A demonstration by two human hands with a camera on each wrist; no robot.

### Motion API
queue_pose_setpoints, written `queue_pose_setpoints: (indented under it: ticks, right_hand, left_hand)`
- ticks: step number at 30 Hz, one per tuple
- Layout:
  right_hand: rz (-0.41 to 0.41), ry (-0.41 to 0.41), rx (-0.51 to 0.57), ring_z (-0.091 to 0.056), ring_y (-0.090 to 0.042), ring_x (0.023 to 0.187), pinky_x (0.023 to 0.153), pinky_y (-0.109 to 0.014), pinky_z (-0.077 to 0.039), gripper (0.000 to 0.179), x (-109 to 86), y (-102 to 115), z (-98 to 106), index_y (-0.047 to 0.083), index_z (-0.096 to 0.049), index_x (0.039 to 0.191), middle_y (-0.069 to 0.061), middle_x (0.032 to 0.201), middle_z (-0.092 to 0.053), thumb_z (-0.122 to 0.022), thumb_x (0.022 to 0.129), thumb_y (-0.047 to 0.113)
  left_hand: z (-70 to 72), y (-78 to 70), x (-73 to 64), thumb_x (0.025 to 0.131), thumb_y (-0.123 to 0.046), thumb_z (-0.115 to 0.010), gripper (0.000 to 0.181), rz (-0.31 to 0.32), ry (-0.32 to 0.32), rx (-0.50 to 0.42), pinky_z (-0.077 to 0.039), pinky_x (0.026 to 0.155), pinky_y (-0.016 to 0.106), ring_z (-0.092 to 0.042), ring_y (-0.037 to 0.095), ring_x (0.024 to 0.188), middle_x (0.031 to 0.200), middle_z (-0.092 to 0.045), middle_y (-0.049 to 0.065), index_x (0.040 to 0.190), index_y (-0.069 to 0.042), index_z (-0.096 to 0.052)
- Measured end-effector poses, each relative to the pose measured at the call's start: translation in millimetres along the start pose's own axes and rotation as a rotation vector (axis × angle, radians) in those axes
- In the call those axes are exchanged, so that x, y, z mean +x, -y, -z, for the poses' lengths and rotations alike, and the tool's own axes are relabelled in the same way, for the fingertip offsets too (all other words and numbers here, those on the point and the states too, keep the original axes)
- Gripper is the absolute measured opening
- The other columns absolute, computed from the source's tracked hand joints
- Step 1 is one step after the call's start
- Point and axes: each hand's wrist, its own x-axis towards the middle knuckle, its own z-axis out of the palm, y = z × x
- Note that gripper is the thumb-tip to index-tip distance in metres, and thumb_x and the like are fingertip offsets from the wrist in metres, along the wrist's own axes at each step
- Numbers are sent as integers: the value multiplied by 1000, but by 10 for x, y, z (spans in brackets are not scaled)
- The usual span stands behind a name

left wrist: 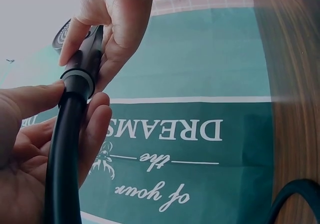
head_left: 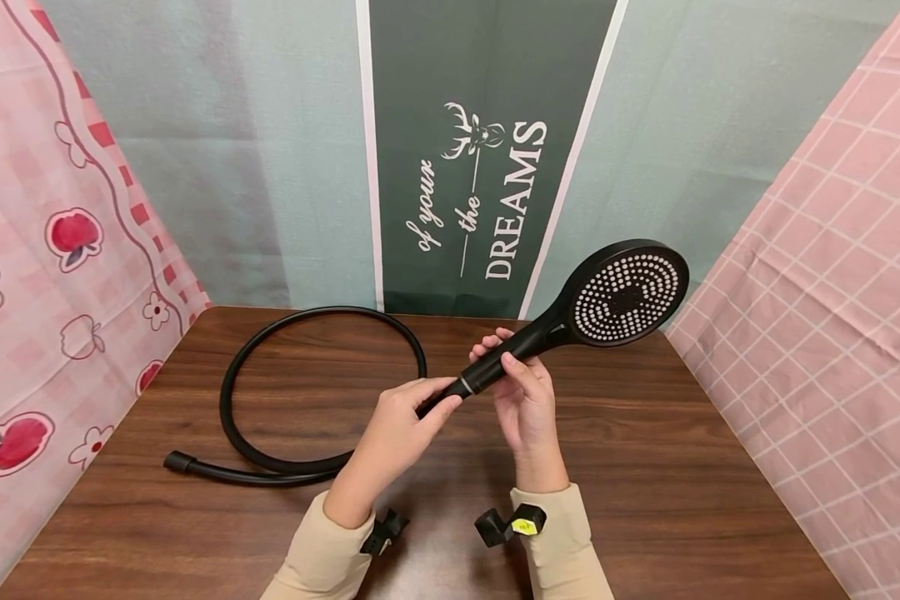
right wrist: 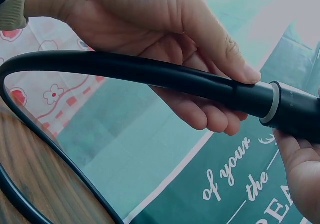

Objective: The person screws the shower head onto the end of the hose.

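A black handheld shower head (head_left: pixel 540 335) is held up at a slant above the table, its round face of pale nozzles (head_left: pixel 630 296) at the upper right. My right hand (head_left: pixel 527 412) grips its handle, thumb in front and fingers behind. My left hand (head_left: pixel 399 423) pinches the end of a black shower hose (right wrist: pixel 125 68) between thumb and fingers. Hose end and handle meet in line, with a pale ring (right wrist: pixel 273 103) showing at the joint. In the left wrist view, the left thumb (left wrist: pixel 42 98) lies right beside this joint.
The rest of the hose (head_left: pixel 227 400) loops across the left of the brown wooden table (head_left: pixel 645 492). Its free end fitting (head_left: pixel 178 461) lies near the left edge. Patterned cloths enclose the back and both sides, including a green cloth (head_left: pixel 487 50) and pink checked cloth (head_left: pixel 832 317).
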Motion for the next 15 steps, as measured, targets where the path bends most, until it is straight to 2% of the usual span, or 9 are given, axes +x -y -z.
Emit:
queue_pose_setpoints:
  ticks: [8, 15]
  right_hand:
    - [2, 0, 3, -73, -19, 99, 98, -34, -53, 28, 7, -2, 5, 2, -62, 117, -8, 104, -73, -40, 101, -6]
    - [-4, -2, 3, -73, -19, 99, 98, -34, -53, 29, 8, 0, 12, 1, -61, 117, -8, 104, -73, -39, 102, -6]
  left_hand:
    - [-11, 14, 1, 93, -20, -70, 25, -43, -23, 27, -48, 63, 22, -54, 8, 70, 90, -70, 1, 116, -11, -73]
    - [-17, 11, 0, 93, -20, -70, 24, -39, -24, 25, -48, 63, 22, -55, 8, 70, 91, -70, -2, 116, -11, -74]
